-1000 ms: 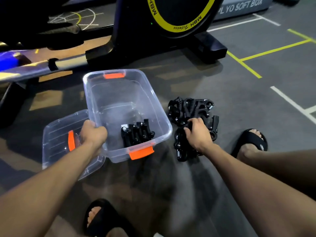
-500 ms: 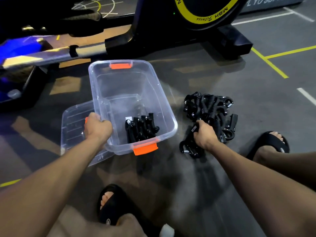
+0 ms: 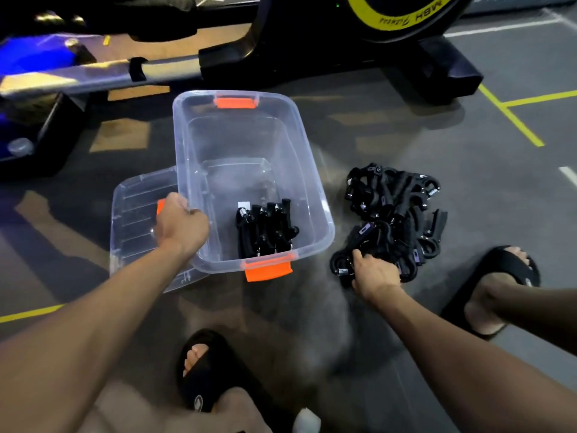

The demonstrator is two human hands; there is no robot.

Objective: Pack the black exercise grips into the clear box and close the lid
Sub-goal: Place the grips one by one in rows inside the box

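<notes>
Moved: right hand (image 3: pixel 374 271) has slid from the top of the pile to its near left edge; the left hand's place on the box is unchanged.
Right hand: fingers curled round a grip at the edge of the loose grips (image 3: pixel 395 220) heaped on the floor (image 3: pixel 468 182).
Left hand (image 3: pixel 181 225): clamped on the left rim of the clear box (image 3: pixel 318 195).
Packed: a few boxed grips (image 3: pixel 265 231) lie at the near end.
Lid (image 3: pixel 137 220): lies partly under the box, left.
Risk, tangle: springs and hooks interlock, so one pull may drag neighbours along and drop them short of the box.
Risk, box: it sits half on the lid and could rock or slide.
Risk, closing: haphazard piling may stop the lid seating.
</notes>
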